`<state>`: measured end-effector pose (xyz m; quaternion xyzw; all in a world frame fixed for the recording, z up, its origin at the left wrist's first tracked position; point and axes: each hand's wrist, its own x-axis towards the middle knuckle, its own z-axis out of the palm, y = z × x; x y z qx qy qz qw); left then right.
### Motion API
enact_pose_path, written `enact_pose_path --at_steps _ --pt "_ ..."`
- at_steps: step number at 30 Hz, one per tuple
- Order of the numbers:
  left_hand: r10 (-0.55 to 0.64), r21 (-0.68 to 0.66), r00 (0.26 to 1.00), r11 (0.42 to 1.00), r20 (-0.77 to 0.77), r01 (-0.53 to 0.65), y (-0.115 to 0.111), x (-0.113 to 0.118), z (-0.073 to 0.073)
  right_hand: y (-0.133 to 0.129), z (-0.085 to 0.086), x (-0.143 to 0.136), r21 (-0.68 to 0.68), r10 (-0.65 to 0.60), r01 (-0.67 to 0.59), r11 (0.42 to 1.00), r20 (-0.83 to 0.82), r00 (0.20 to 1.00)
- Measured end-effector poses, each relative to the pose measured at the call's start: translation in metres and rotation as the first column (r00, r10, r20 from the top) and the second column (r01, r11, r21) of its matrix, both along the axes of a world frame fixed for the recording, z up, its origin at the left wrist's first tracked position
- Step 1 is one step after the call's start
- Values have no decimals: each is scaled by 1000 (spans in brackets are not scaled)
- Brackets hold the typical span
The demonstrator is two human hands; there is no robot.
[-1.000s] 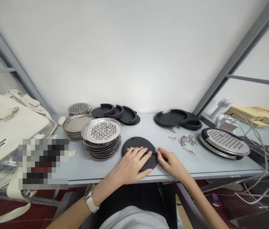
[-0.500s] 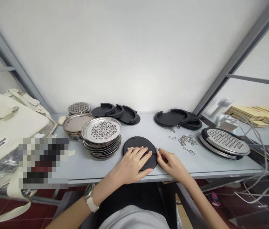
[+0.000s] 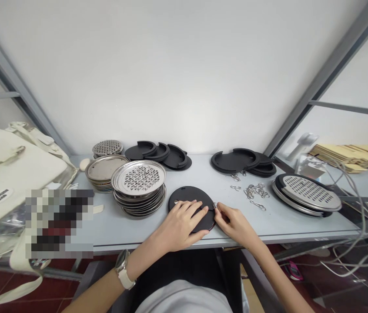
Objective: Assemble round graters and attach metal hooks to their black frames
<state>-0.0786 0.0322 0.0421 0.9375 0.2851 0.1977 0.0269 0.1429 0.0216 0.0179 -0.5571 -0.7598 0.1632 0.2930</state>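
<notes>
My left hand lies flat with fingers spread on a round black plastic disc, steadying it near the table's front edge. At the disc's right edge, my right hand pinches a small metal wire clip; most of the clip is hidden by the fingers. More loose wire clips lie in a small heap to the right. Left of the disc rises a stack of round metal grater plates, the top one with raised teeth.
Plain metal discs and another grater plate stand at left. Black plastic holders lie along the wall. Slotted grater discs sit at right, near loose cables. A cream bag is at far left.
The metal clip at the disc's edge has turned slightly in my right fingers. Both hands stay in nearly the same place.
</notes>
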Motion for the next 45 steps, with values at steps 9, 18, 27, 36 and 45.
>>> enact_pose_path --at_steps 9,18,27,36,45 --pt "-5 -1 1000 1000 15 5 0 0 0 -2 1 1 27 3 -3 1000 5 1000" --pt "111 13 993 994 28 -111 5 1 -3 -7 1 -1 35 61 -60 998 -42 997" --pt "84 -19 995 996 57 -83 2 2 -1 -5 5 -2 -49 9 -17 999 -156 988" --pt "34 -43 998 999 51 -32 1 2 2 -1 5 -2 -74 -24 12 997 -168 985" --pt "11 -61 999 998 51 -7 0 2 3 2 6 -6 -99 -69 57 993 -130 989"
